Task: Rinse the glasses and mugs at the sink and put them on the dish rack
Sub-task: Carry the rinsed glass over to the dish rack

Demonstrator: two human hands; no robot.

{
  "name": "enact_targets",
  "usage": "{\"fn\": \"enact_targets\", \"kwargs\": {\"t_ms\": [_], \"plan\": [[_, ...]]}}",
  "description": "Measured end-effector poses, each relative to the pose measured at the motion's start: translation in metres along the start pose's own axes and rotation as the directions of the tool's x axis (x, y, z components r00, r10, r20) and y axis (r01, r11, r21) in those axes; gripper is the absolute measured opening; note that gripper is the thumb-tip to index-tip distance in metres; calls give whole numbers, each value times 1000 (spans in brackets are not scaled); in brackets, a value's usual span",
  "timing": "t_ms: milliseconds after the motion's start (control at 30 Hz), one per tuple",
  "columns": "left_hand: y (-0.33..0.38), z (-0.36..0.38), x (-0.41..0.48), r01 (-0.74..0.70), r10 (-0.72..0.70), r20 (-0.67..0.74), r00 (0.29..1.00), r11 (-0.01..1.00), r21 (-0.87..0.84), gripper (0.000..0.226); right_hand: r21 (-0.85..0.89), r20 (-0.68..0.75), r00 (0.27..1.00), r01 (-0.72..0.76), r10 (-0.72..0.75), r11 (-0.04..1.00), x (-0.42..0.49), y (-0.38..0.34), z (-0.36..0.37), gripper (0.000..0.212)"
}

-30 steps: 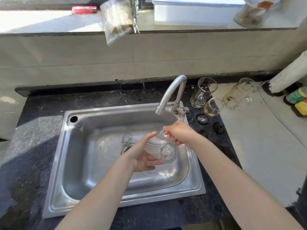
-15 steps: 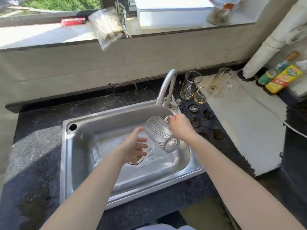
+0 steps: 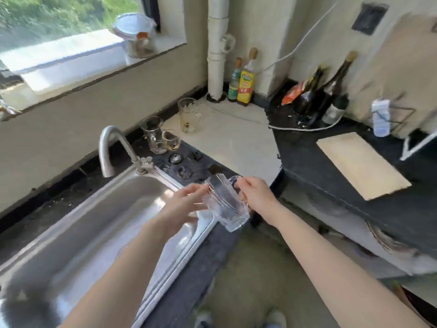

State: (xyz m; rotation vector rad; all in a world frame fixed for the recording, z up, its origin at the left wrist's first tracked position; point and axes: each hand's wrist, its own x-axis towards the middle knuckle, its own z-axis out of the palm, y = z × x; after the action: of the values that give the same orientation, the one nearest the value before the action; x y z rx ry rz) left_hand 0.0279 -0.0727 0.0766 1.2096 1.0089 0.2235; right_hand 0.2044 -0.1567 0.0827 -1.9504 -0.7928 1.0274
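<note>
Steel faucet (image 3: 111,147), glasses (image 3: 153,138) beyond mug (image 3: 227,204)

The dark counter (image 3: 335,176) turned the corner, with a steel sink (image 3: 78,233) set into it. A clear mug (image 3: 153,136) stood just beside a small glass (image 3: 170,141), and a stained mug (image 3: 188,114) stood on a pale sheet (image 3: 227,143). Two condiment bottles (image 3: 245,85) stood in the corner, dark bottles (image 3: 331,93) to their right, and a wooden board (image 3: 361,164) lay flat.

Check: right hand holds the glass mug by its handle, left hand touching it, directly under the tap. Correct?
No. Head view: the right hand holds the glass mug by its handle, left hand touching it, but over the sink's right edge, clear of the tap.
</note>
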Motion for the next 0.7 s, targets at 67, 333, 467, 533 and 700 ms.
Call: {"fn": "enact_targets", "kwargs": {"t_ms": [67, 333, 467, 533, 700], "plan": [[14, 48, 12, -78, 74, 96, 993, 996, 47, 26, 137, -93, 995, -24, 37, 990, -17, 18, -49, 29], [40, 306, 37, -141, 153, 403, 902, 988, -61, 22, 441, -274, 924, -127, 268, 888, -119, 128, -266, 35], [39, 444, 22, -123, 180, 506, 843, 982, -144, 19, 637, -265, 903, -99, 338, 764, -182, 186, -352, 48], [33, 506, 12, -115, 169, 564, 808, 985, -131, 21, 701, -370, 867, 25, 333, 713, -205, 211, -389, 44], [32, 620, 2, -157, 71, 676, 734, 985, 66, 21, 679, -530, 765, 125, 366, 723, -257, 265, -479, 40]]}}
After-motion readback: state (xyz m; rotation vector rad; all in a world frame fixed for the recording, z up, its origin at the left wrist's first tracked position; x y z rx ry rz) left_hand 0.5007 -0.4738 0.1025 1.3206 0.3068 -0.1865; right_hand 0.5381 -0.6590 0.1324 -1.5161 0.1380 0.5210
